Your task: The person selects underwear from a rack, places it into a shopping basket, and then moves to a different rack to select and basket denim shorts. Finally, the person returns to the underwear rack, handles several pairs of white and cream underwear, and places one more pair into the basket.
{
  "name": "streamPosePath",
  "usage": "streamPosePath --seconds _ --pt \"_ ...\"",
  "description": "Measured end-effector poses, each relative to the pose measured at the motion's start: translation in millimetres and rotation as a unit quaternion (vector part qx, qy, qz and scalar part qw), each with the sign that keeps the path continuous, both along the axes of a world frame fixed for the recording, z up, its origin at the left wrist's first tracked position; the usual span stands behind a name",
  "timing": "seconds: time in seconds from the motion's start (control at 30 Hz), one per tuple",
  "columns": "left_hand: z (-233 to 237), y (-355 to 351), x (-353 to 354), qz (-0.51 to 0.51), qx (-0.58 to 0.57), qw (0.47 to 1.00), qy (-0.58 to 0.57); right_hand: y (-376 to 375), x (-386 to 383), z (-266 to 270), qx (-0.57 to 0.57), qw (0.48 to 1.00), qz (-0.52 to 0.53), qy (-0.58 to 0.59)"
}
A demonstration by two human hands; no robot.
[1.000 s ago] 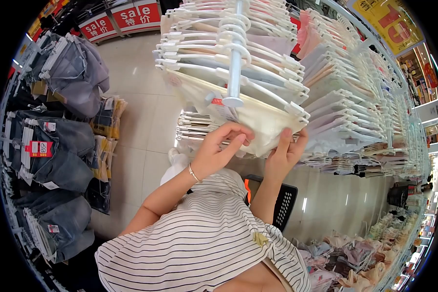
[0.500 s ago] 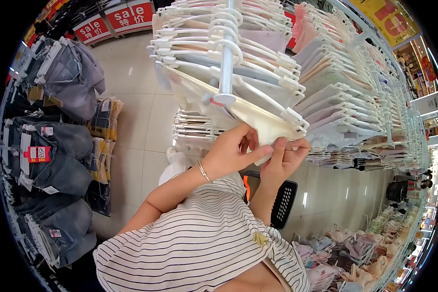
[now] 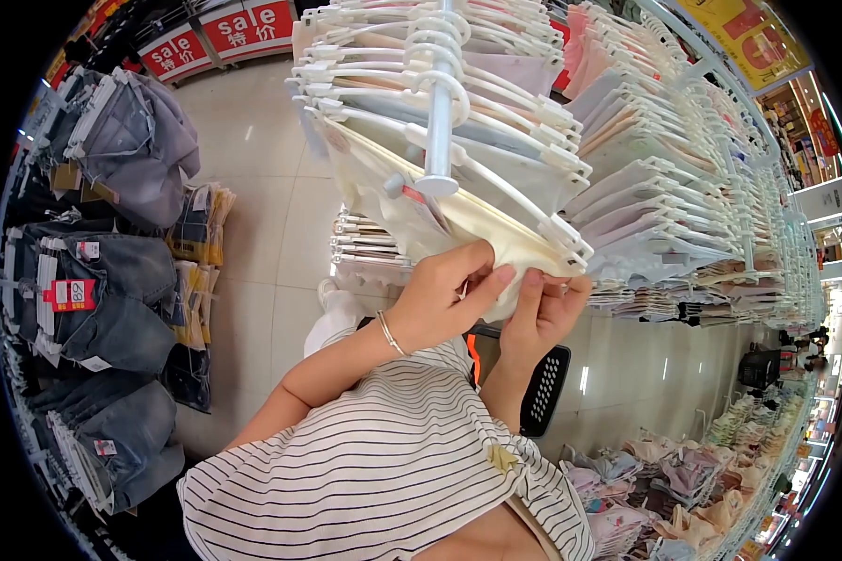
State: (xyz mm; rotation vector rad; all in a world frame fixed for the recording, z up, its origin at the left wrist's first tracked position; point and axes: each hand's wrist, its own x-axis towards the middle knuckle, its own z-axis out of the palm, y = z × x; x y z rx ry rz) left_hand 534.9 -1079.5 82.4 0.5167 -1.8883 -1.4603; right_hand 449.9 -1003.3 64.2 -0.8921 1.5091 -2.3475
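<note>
A pair of cream briefs hangs from a white clip hanger at the front of a metal rack arm. My left hand, with a silver bracelet at its wrist, pinches the lower edge of the cloth between thumb and curled fingers. Close beside it, my right hand grips the same briefs near the hanger's right clip, thumb up against the fabric. Some fingertips are hidden behind cloth. A tag with red on it sits by the end of the rack arm.
More pale underwear on hangers fills the racks to the right. Denim shorts hang on the left. Below the right forearm is a black perforated basket. Bras hang at the lower right. Red sale signs stand at the back.
My left thumb and fingers have shifted slightly along the cloth, and the fabric between my hands lies differently. Both hands stay on the briefs. The view has moved very little.
</note>
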Motion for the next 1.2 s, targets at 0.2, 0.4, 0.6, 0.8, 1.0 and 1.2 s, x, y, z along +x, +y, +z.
streamPosePath --seconds 0.2,0.4,0.6,0.8,1.0,1.2 --pt "-2 -1 2 -0.013 0.018 1.000 0.003 1 -1 -1 -0.006 1.000 -0.005 0.020" --pt "-6 1 3 -0.017 0.016 0.999 0.026 7 -2 -14 -0.009 0.996 -0.045 0.074" --pt "-14 1 3 -0.024 0.024 0.997 0.070 7 5 -6 0.021 0.997 -0.035 0.064" --pt "-12 -2 7 -0.018 0.060 0.998 0.018 4 10 -1 0.020 0.998 -0.018 0.053" --pt "-13 -2 9 -0.024 0.103 0.994 -0.012 5 12 2 0.009 1.000 -0.015 0.018" --pt "-1 5 7 -0.031 0.089 0.995 0.026 9 12 2 0.018 1.000 0.002 -0.014"
